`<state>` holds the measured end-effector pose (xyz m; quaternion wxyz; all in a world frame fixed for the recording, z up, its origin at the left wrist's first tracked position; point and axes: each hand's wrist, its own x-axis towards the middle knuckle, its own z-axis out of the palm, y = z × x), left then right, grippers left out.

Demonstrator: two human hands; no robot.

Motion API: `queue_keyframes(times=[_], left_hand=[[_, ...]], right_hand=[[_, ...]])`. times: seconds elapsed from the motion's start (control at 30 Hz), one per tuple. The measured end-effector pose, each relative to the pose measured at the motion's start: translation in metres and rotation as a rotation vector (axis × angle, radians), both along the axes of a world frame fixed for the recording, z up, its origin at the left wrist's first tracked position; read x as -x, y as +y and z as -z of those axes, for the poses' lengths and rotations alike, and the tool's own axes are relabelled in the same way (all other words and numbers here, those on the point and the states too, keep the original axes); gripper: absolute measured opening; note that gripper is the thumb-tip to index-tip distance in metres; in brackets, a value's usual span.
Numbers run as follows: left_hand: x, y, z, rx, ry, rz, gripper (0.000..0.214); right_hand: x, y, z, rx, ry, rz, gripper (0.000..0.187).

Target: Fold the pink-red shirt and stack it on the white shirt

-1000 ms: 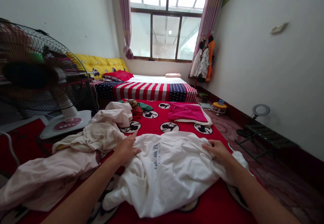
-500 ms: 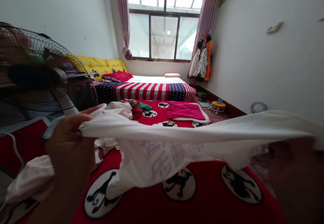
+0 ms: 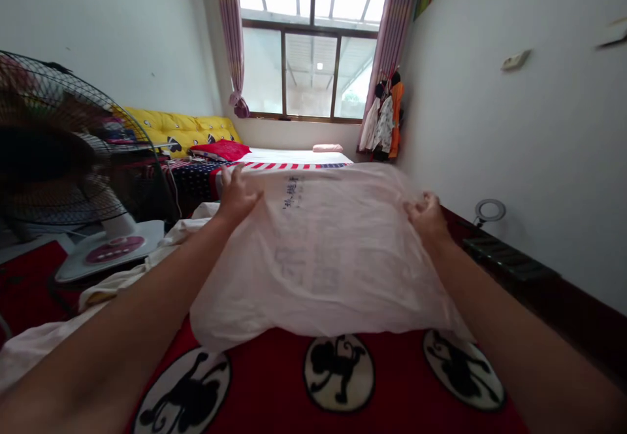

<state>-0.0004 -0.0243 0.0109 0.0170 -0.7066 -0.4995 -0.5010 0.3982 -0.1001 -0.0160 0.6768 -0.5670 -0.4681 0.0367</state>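
Observation:
A thin white T-shirt (image 3: 337, 257) with dark lettering is spread wide in front of me above the red monkey-print blanket (image 3: 264, 388). The lettering along its lower part looks faint, as if through the cloth. At the shirt's upper left edge is my left hand (image 3: 239, 192), gripping the cloth with the thumb to the right. My right hand (image 3: 426, 215) pinches the opposite edge, its fingers curled together. The shirt hides the middle of the blanket and whatever lies there.
A standing fan (image 3: 73, 153) is on the left, with crumpled white cloth (image 3: 127, 274) beside my left forearm. Behind are a bed with a white sheet (image 3: 274, 155) and a red pillow (image 3: 221, 150). A ring light (image 3: 490, 210) stands by the right wall; clothes hang near the window.
The shirt went from a bunched, stretched strip close to me to a spread sheet farther forward. Both hands moved forward and closer together, still holding it.

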Motion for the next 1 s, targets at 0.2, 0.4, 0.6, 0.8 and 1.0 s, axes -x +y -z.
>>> queue_keyframes(times=[0.2,0.4,0.6,0.8,1.0], left_hand=[[0.025,-0.046,0.106,0.08,0.192,0.101,0.041],[0.058,-0.146,0.166,0.2,0.495,0.384,0.017],[0.063,-0.148,0.181,0.293,0.628,0.334,0.055],[0.066,-0.138,0.154,0.267,0.574,0.243,0.046],[0.092,-0.17,0.089,0.057,0.378,0.21,0.046]], right_hand=[[-0.006,-0.073,0.098,0.183,-0.486,-0.072,0.032],[-0.018,-0.168,0.165,0.265,-0.887,-0.2,0.02],[-0.029,-0.136,0.179,0.403,-0.969,-0.159,0.032],[-0.026,-0.11,0.151,0.385,-0.88,-0.139,0.028],[-0.018,-0.152,0.095,0.287,-0.751,0.074,0.03]])
